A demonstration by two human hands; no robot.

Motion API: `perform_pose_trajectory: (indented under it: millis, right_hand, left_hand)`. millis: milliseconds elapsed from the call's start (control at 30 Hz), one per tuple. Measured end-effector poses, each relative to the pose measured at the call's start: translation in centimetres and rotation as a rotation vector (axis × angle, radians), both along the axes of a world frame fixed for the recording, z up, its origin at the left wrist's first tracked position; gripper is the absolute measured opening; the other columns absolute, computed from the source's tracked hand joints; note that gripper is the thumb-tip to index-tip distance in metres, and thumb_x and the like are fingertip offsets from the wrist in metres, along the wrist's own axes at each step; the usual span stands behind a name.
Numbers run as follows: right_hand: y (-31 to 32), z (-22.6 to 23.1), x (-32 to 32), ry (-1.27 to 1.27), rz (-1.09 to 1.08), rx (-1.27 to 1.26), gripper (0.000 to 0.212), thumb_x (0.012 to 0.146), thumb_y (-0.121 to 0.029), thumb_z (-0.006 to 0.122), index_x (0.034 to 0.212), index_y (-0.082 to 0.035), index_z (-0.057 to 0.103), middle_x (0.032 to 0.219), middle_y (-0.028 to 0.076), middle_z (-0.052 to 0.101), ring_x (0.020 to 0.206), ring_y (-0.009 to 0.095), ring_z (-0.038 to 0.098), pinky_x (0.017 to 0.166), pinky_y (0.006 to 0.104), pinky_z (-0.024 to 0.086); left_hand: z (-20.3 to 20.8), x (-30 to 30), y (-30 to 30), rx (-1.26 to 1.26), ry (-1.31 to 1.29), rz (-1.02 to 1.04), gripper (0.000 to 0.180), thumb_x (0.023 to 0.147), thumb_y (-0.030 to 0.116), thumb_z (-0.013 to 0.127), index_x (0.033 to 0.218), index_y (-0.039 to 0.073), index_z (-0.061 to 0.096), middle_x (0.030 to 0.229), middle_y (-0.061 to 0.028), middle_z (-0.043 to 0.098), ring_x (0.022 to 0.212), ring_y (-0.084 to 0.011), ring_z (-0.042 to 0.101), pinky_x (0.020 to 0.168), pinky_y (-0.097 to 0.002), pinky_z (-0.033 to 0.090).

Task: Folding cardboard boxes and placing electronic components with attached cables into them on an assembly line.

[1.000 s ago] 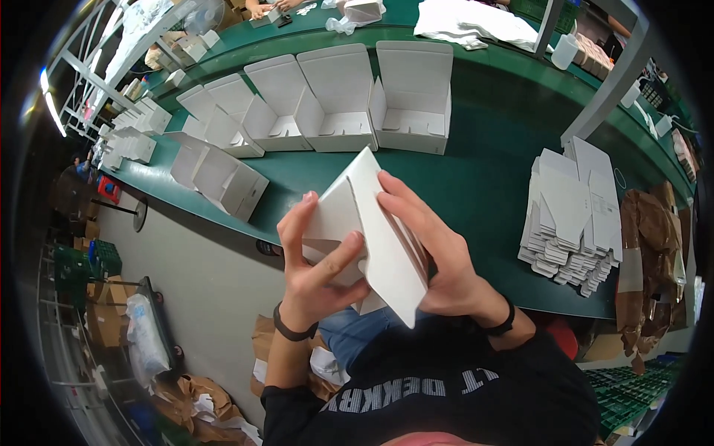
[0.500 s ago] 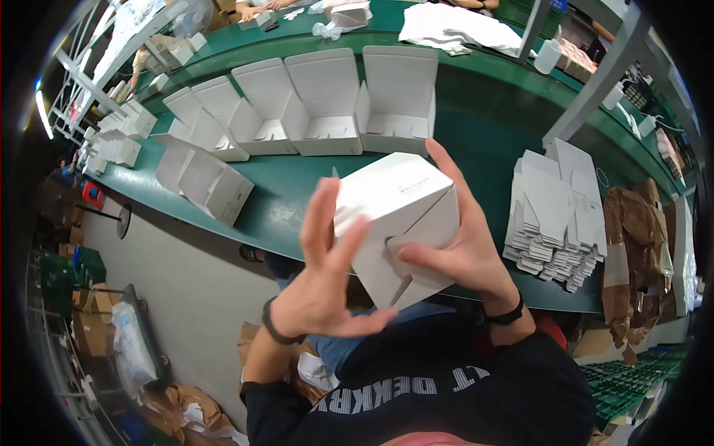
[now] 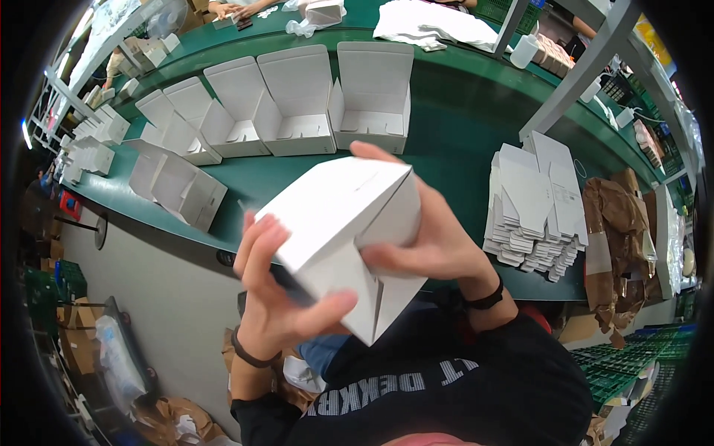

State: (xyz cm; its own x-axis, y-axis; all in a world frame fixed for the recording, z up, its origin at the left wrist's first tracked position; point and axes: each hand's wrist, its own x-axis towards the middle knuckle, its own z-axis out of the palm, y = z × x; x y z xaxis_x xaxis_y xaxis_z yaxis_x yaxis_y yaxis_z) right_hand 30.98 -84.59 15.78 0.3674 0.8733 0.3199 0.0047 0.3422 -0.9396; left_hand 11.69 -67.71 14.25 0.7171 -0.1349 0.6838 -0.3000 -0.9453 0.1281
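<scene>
Right between the left hand and the right hand, a white box is held up off the table, tipped so one corner points back at the body. The right hand pinches it, with the thumb laid flat across the folded flaps and the other fingers around the far side. That grip likely stops the box from slipping and the flaps from popping up. The left hand is spread, its fingers bent by the box's left edge and its thumb over the lower face. It is blurry, so I cannot tell if it pushes hard. Both elbows are bent, and each wrist has a dark band.

Past the hands, a row of open boxes stands side by side, lids up, perhaps so they are easy to see into and take little room. One more open box sits nearer, on the left. Flat white cardboard is piled on the right, maybe to be close to that hand. Brown paper hangs past the pile. Far off, white sheets lie across the back.
</scene>
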Motion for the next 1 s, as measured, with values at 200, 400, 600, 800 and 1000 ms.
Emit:
perform_pose_trajectory:
  millis: [200,400,600,800,1000]
  right_hand:
    - [2.2,0.1,-2.1,0.313,0.517,-0.029,0.085,0.082,-0.007,0.084,0.155,0.002,0.039,0.134,0.017,0.064,0.126,0.026,0.064,0.104,0.0373,0.053]
    - [11.3,-4.5,-5.8,-1.171,0.043,-0.362,0.048,0.085,0.001,0.069,0.131,0.004,0.054,0.115,0.025,0.067,0.099,0.041,0.07,0.084,0.0467,0.059]
    - [21.9,-9.6,-7.4,-1.267,0.484,-0.769,0.021,0.081,-0.002,0.066,0.1,0.005,0.071,0.102,0.025,0.074,0.098,0.043,0.072,0.083,0.0493,0.06]
    - [28.4,-11.1,-8.8,-1.28,0.449,-0.662,0.018,0.078,-0.007,0.07,0.092,0.0,0.077,0.097,0.025,0.075,0.096,0.042,0.074,0.084,0.0486,0.061]
    - [34.0,-12.7,-12.1,-1.118,0.073,-0.557,0.017,0.081,-0.021,0.076,0.08,-0.004,0.078,0.084,0.02,0.075,0.088,0.036,0.076,0.074,0.0498,0.061]
  left_hand:
    - [-9.7,-2.3,0.1,-0.477,-0.005,0.347,0.054,0.081,0.027,0.08,0.129,0.01,0.061,0.144,-0.0224,0.044,0.134,-0.0447,0.046,0.116,-0.0609,0.038]
    - [-10.8,-6.2,4.4,-0.315,0.059,0.77,0.035,0.084,0.003,0.07,0.119,0.001,0.063,0.13,-0.0188,0.059,0.117,-0.0361,0.061,0.108,-0.0468,0.048]
    - [-6.4,-8.6,22.3,-0.459,-0.334,0.902,0.037,0.092,0.004,0.067,0.127,-0.001,0.061,0.125,-0.0196,0.067,0.121,-0.0363,0.062,0.104,-0.0443,0.048]
    - [-10.4,-5.3,35.9,-0.279,-0.124,0.802,0.044,0.096,0.01,0.066,0.137,-0.002,0.056,0.127,-0.0258,0.067,0.12,-0.0442,0.062,0.103,-0.047,0.048]
    - [-14.3,-7.2,39.4,-0.337,-0.158,0.945,0.038,0.099,0.006,0.055,0.137,0.002,0.056,0.115,-0.0291,0.069,0.106,-0.0496,0.063,0.094,-0.0515,0.048]
